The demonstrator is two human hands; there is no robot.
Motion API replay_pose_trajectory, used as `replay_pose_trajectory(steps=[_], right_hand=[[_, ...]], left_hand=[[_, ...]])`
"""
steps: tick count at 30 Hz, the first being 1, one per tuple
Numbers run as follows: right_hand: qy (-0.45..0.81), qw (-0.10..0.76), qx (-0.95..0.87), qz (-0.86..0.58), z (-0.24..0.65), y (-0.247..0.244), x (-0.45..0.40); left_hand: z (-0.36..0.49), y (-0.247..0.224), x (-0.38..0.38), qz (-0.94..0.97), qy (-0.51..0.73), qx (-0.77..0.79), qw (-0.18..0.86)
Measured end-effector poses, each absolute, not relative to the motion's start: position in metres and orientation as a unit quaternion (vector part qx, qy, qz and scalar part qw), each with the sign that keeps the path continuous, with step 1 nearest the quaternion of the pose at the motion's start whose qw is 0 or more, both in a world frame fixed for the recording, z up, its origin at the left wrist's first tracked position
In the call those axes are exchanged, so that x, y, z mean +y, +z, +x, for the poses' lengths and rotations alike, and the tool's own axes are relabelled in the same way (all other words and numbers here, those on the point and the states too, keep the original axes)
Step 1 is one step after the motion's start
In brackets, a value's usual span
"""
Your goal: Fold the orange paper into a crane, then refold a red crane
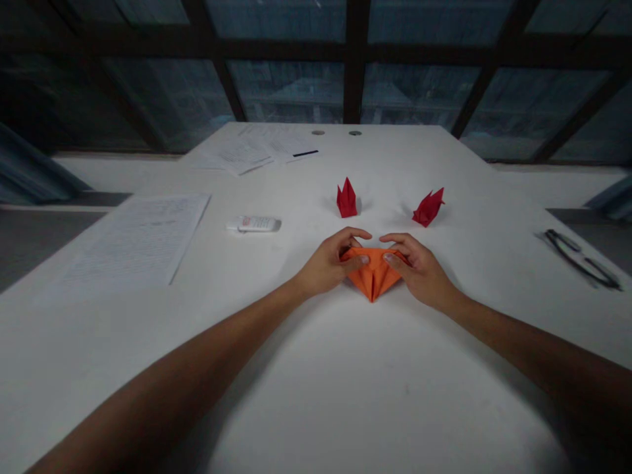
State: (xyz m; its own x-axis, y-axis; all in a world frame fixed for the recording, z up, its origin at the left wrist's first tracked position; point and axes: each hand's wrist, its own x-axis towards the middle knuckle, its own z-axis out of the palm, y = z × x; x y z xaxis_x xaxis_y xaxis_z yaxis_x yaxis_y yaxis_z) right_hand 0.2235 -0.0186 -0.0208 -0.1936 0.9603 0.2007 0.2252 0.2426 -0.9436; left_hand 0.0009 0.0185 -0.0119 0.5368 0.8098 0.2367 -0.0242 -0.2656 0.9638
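An orange piece of folded paper (374,271) is held over the white table, its pointed end toward me and its wide edge away. My left hand (332,263) grips its left corner, thumb on top and the index finger curved above the far edge. On the other corner my right hand (419,266) has the same kind of hold, thumb on the paper. The two index fingertips are apart. Just beyond my hands stand two red folded paper figures, one (347,199) straight ahead and one (428,208) to the right.
On the white table (375,388), a white tube (254,224) and a paper stack (141,240) lie to the left. More sheets (247,150) and a dark pen (305,153) are at the far left. Black-framed glasses (582,258) rest at the right edge.
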Motion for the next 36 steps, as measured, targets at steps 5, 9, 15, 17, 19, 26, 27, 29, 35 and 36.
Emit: replay_pose_trajectory(steps=[5, 9, 15, 17, 19, 26, 27, 29, 35, 36], right_hand=[[0.428, 0.468, -0.626, -0.455, 0.222, -0.023, -0.016], [0.37, 0.505, -0.635, -0.452, 0.223, -0.03, -0.015], [0.215, 0.506, -0.663, -0.508, 0.222, -0.031, -0.018], [0.184, 0.5, -0.671, -0.517, 0.221, -0.029, -0.019], [0.186, 0.493, -0.666, -0.528, 0.22, -0.027, -0.019], [0.303, 0.48, -0.655, -0.499, 0.225, -0.032, -0.013], [0.306, 0.476, -0.661, -0.492, 0.225, -0.031, -0.013], [0.304, 0.474, -0.671, -0.483, 0.225, -0.029, -0.014], [0.298, 0.487, -0.667, -0.479, 0.223, -0.024, -0.017], [0.294, 0.483, -0.67, -0.48, 0.223, -0.023, -0.018]], left_hand=[[0.0, -0.012, 0.018, 0.708, 0.365, 0.289, 0.532], [0.001, -0.013, 0.02, 0.696, 0.406, 0.333, 0.49], [0.002, -0.017, 0.022, 0.679, 0.413, 0.355, 0.491], [0.002, -0.017, 0.022, 0.678, 0.413, 0.356, 0.493], [0.002, -0.015, 0.021, 0.679, 0.416, 0.364, 0.482], [0.003, -0.012, 0.022, 0.65, 0.428, 0.393, 0.489], [0.003, -0.012, 0.022, 0.646, 0.432, 0.392, 0.493], [0.004, -0.013, 0.022, 0.638, 0.443, 0.387, 0.497], [0.003, -0.01, 0.019, 0.617, 0.445, 0.384, 0.524], [0.003, -0.01, 0.019, 0.625, 0.443, 0.382, 0.518]])
